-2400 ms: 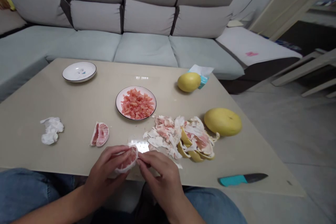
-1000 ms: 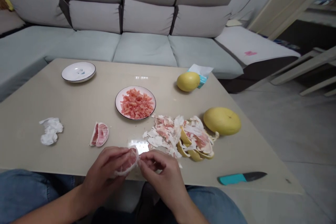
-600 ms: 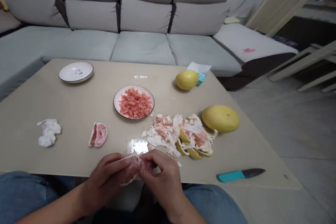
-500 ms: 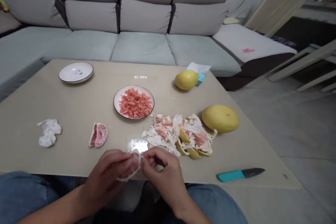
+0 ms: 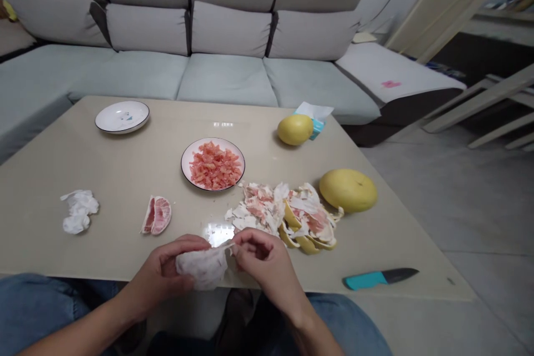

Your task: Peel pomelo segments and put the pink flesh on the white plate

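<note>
My left hand point(image 5: 173, 267) is closed around a pomelo segment point(image 5: 204, 268), its whitish membrane side facing up, over the table's near edge. With finger and thumb my right hand point(image 5: 261, 258) pinches a thin strip of membrane point(image 5: 227, 246) at the segment's upper right. Left of the hands lie pink pomelo segments point(image 5: 157, 216) on the table. Beyond them a dark-rimmed plate point(image 5: 186, 169) carries a heap of pink pomelo pulp point(image 5: 214, 166). A pile of peel and membrane scraps point(image 5: 287, 214) lies to the right, just past my right hand.
A teal-handled knife point(image 5: 381, 278) lies near the front right edge. Two yellow pomelos point(image 5: 348, 190) stand at the right, the farther one against a tissue pack point(image 5: 319, 122). Crumpled tissue point(image 5: 79, 211) lies at the left, a white plate point(image 5: 122, 117) at the far left.
The segment in my left hand has turned, showing its white membrane side instead of the pink face. My right hand has drawn slightly right, pulling the membrane strip out.
</note>
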Tool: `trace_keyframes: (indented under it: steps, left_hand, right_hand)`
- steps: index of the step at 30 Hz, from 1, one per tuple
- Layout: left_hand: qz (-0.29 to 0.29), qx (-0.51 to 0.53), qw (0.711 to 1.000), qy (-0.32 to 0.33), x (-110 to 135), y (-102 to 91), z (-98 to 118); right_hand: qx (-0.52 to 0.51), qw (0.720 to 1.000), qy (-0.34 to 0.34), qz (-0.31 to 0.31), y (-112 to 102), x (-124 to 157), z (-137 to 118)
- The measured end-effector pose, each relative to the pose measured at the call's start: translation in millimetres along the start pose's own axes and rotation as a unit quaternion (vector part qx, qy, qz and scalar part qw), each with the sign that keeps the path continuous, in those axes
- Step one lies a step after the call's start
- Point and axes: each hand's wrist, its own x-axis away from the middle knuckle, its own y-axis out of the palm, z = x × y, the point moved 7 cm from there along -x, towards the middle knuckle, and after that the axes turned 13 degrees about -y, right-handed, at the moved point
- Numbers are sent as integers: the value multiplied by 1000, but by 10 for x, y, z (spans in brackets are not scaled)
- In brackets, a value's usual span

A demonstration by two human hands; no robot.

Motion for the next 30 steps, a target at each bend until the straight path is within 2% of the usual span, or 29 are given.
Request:
trace_keyframes:
  steps: [5, 8, 10, 13, 15, 18, 20, 24, 27, 30]
  left_hand:
    - [-37, 141, 986, -85, -2, -33, -144]
    - [-79, 221, 966, -107, -13, -9, -162]
    - [-84, 273, 952, -108, -31, -23, -160]
    - [-65, 336, 929, -144, -62, -56, -218]
    - [-56, 365, 914, -171, -76, -64, -262]
    - [-55, 394, 898, -188, -96, -69, -295]
    - [-52, 404, 892, -195, -108, -76, -311]
    - [-42, 412, 886, -209, -117, -82, -337]
    - [-35, 404, 890, -206, -115, -86, -328]
    - [-28, 391, 901, -187, -122, -97, -302]
  right_hand:
    - [17, 998, -43, 30, -154, -48, -56]
    - [102, 987, -103, 66, -315, -79, -122]
    - [222, 956, -166, 92, -426, -91, -202]
    - [406, 877, -242, 91, -491, -105, -285]
    - [467, 837, -274, 75, -499, -115, -291]
    - [517, 795, -308, 75, -530, -111, -284]
    - [573, 763, -294, 58, -548, -131, -233]
    - [688, 704, -177, 18, -641, -199, -69]
    - [710, 691, -126, 49, -714, -200, -70]
    - [699, 697, -154, 45, -667, -207, -102]
